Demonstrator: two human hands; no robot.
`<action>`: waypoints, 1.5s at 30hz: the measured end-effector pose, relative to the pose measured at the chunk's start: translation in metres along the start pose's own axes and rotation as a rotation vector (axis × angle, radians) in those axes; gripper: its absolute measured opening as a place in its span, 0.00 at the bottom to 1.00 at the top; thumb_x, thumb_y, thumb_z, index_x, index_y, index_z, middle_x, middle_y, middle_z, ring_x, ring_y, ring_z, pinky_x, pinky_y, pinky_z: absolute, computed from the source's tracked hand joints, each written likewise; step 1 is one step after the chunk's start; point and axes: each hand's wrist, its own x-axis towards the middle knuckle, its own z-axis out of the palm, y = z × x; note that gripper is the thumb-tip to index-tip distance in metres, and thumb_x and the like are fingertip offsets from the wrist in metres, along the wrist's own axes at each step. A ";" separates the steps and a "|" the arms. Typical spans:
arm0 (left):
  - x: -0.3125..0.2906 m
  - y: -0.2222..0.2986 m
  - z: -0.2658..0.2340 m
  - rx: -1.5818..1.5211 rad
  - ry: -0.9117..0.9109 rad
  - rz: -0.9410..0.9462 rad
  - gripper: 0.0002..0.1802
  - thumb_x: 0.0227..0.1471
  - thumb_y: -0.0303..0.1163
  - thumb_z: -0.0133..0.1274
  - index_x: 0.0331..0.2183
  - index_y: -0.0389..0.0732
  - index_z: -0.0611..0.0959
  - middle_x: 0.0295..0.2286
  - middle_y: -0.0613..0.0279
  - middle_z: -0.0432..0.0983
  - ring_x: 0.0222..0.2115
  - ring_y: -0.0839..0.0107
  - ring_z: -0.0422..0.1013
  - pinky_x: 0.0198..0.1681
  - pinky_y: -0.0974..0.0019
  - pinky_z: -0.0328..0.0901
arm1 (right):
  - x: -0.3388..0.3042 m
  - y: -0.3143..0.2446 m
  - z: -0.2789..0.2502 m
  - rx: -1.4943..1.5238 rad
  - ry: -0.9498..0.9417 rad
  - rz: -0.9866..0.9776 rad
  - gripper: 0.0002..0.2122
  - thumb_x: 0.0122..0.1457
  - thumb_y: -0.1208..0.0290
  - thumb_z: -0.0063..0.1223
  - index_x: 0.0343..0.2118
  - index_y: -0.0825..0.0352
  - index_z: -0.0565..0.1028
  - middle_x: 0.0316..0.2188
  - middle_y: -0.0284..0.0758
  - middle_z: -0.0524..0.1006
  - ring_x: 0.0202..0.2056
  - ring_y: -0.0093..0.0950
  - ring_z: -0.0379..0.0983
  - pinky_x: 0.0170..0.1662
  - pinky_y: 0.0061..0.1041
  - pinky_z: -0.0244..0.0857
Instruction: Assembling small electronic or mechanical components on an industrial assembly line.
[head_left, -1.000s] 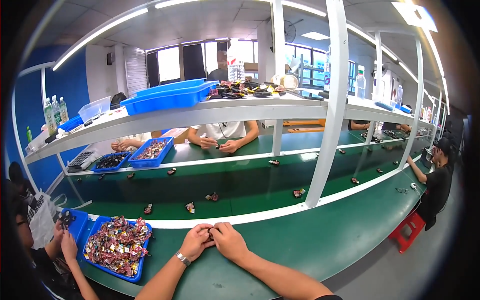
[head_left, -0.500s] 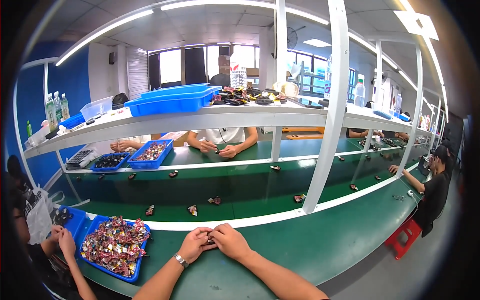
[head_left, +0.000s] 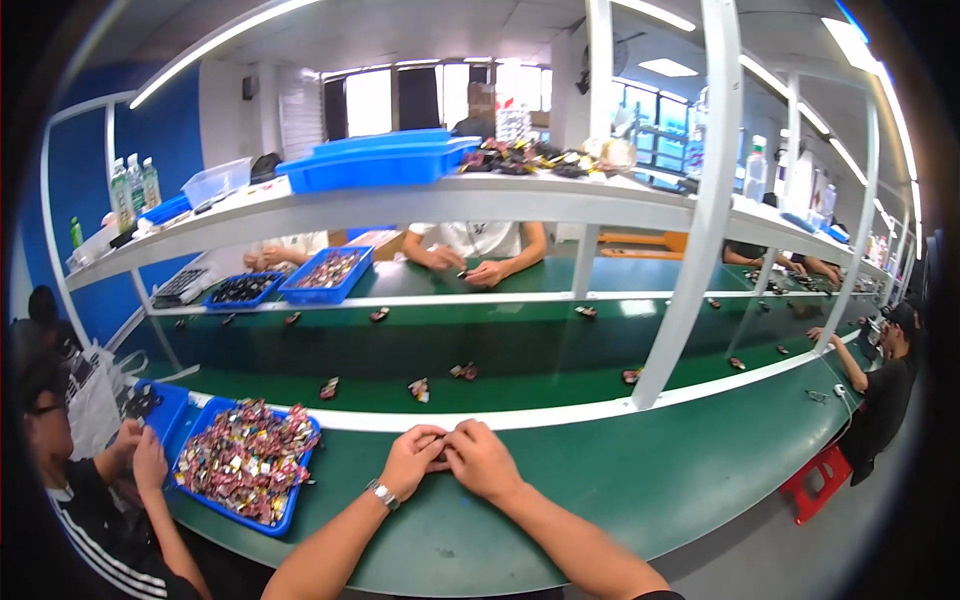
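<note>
My left hand (head_left: 411,463), with a metal-banded watch on its wrist, and my right hand (head_left: 484,460) meet above the green table near its far edge. Their fingers close together around a small dark part (head_left: 438,456), mostly covered by the fingertips, so its exact kind cannot be made out. To the left of my hands stands a blue tray (head_left: 284,518) heaped with small circuit pieces (head_left: 245,462) in red, yellow and white.
Beyond a white rail, small assemblies (head_left: 418,390) lie on a green conveyor belt (head_left: 520,345). A white post (head_left: 685,270) rises at right, supporting a shelf (head_left: 560,205) with blue trays. A co-worker's hands (head_left: 150,460) are close by at left; others sit across and at right.
My view has shifted, so the belt and shelf appear higher and farther right. Both hands stay together on the small dark part, their fingers slightly rearranged and hiding more of it.
</note>
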 end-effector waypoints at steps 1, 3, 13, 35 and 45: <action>0.001 0.001 -0.001 -0.013 -0.006 -0.004 0.12 0.59 0.24 0.47 0.46 0.36 0.71 0.41 0.58 0.75 0.42 0.69 0.74 0.42 0.65 0.74 | 0.001 0.000 -0.001 0.014 -0.008 0.025 0.07 0.48 0.77 0.59 0.32 0.66 0.76 0.33 0.38 0.72 0.34 0.37 0.72 0.38 0.31 0.70; 0.002 0.002 -0.003 -0.086 -0.065 0.002 0.13 0.59 0.24 0.47 0.46 0.37 0.71 0.42 0.58 0.74 0.44 0.69 0.73 0.44 0.64 0.73 | 0.003 0.000 -0.003 0.035 -0.007 0.054 0.07 0.48 0.77 0.59 0.32 0.65 0.76 0.33 0.38 0.72 0.34 0.36 0.73 0.36 0.31 0.70; 0.001 -0.002 -0.012 -0.128 -0.130 -0.046 0.15 0.58 0.22 0.46 0.48 0.38 0.70 0.45 0.60 0.72 0.46 0.69 0.71 0.50 0.59 0.70 | 0.001 0.001 0.003 0.021 -0.017 0.072 0.08 0.48 0.79 0.60 0.32 0.67 0.75 0.33 0.36 0.72 0.32 0.34 0.75 0.35 0.29 0.72; 0.002 -0.003 0.000 -0.022 0.014 0.017 0.10 0.59 0.23 0.46 0.44 0.38 0.72 0.42 0.58 0.75 0.42 0.70 0.74 0.42 0.64 0.74 | 0.000 -0.001 0.005 0.036 0.011 0.142 0.08 0.49 0.78 0.60 0.34 0.68 0.75 0.33 0.36 0.74 0.31 0.34 0.76 0.34 0.29 0.72; 0.002 -0.008 0.005 0.087 0.029 0.052 0.08 0.59 0.21 0.44 0.42 0.33 0.72 0.40 0.54 0.76 0.41 0.68 0.74 0.42 0.62 0.75 | -0.004 0.005 0.011 0.280 0.041 0.386 0.07 0.51 0.77 0.60 0.34 0.70 0.77 0.32 0.39 0.78 0.31 0.28 0.78 0.35 0.24 0.73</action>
